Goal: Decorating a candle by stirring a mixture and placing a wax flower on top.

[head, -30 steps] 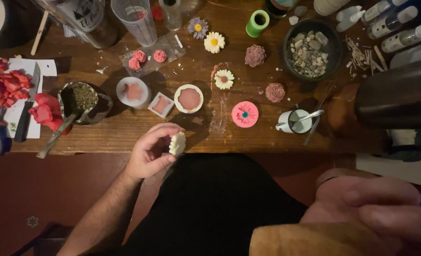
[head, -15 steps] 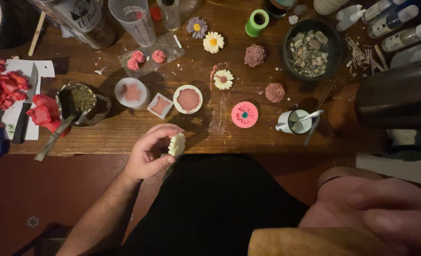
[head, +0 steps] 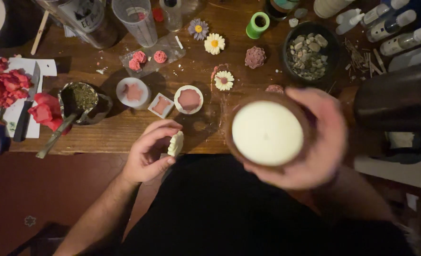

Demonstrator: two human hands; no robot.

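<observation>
wax fills the round brown bowl [head: 267, 130] to a flat, pale cream top, and the right hand [head: 314, 142] is wrapped around its far side, fingers curled over the rim, holding it up off the counter [head: 106, 130] just above the person's lap. with only one hand cupping a wide, smooth-sided bowl, it could tilt or slip; if that happened it would probably land on the small pieces directly beyond it.

left of the bowl, the left hand [head: 148, 154] is closed on a small cream flower-shaped wax piece [head: 176, 143], pinched edge-on between thumb and fingers at the counter's near edge. its scalloped petals look thin, so a hard squeeze might chip them.

beyond the bowl and to its left sit a round white mould [head: 188, 99], a square mould [head: 161, 105] and another round mould [head: 132, 92], all filled with dull pink wax. further left stands a metal cup of dried herbs [head: 81, 98] and crumbly red wax chunks [head: 6, 85] on paper. farther back lie daisy-shaped pieces [head: 223, 79] and a dark bowl of rough pebbles [head: 307, 50].
</observation>
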